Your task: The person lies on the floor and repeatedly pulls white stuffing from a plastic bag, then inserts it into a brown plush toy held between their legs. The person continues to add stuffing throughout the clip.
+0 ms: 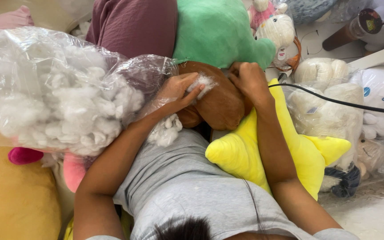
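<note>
Left hand has its fingers pinched around a white stuffing tuft, pressing it onto the brown plush toy. Right hand fingers curl closed, gripping the toy's upper edge.

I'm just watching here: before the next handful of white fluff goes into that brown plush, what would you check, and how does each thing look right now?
1. Fluff in hand: ok. The left hand pinches a tuft of white stuffing.
2. Plush steadied: ok. The right hand grips the brown plush.
3. Opening clear: cannot tell; the hands cover it.
4. Supply within reach: ok. The clear bag of stuffing lies beside the left arm.
5. Loose fluff: not ok. A clump has spilled onto the grey shirt.
6. Black cable: ok, it runs beside the right forearm, apart from the plush.
</note>
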